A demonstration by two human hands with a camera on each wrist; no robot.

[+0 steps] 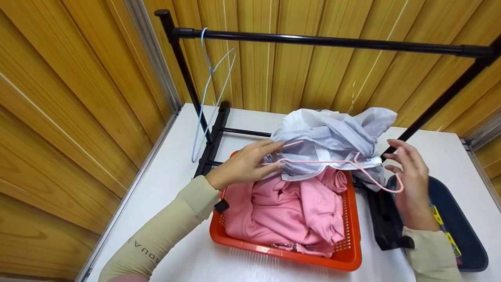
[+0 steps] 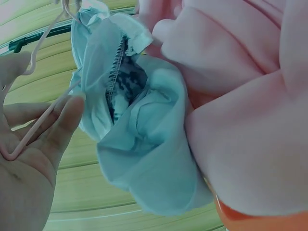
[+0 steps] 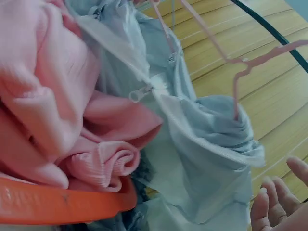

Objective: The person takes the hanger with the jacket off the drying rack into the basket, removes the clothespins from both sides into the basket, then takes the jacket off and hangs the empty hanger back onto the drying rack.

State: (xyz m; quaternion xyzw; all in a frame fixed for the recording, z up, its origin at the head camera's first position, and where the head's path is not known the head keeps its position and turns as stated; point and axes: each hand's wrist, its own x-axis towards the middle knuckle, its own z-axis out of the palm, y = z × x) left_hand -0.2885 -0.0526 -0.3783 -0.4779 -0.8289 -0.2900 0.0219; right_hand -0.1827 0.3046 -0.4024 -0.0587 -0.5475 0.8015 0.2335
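My left hand [image 1: 252,162] holds one end of a pink wire hanger [image 1: 313,161]; in the left wrist view the hanger's bent corner [image 2: 12,156] lies against the palm. The hanger's other arm runs into a pale blue-grey zip garment [image 1: 332,133], bunched up behind a basket. Its white zip with a pull [image 3: 140,94] shows in the right wrist view. To the right, my right hand [image 1: 411,180] is beside the hanger's hook and the garment's edge, fingers spread and slightly bent, holding nothing. Part of the hanger is hidden inside the cloth.
Pink clothing [image 1: 285,211] fills an orange basket [image 1: 287,256] on the white table [image 1: 168,211]. A black rack [image 1: 313,38] spans the back, with a light blue hanger [image 1: 207,94] at its left. At right stands a dark bin [image 1: 465,235] holding yellow items [image 1: 452,243].
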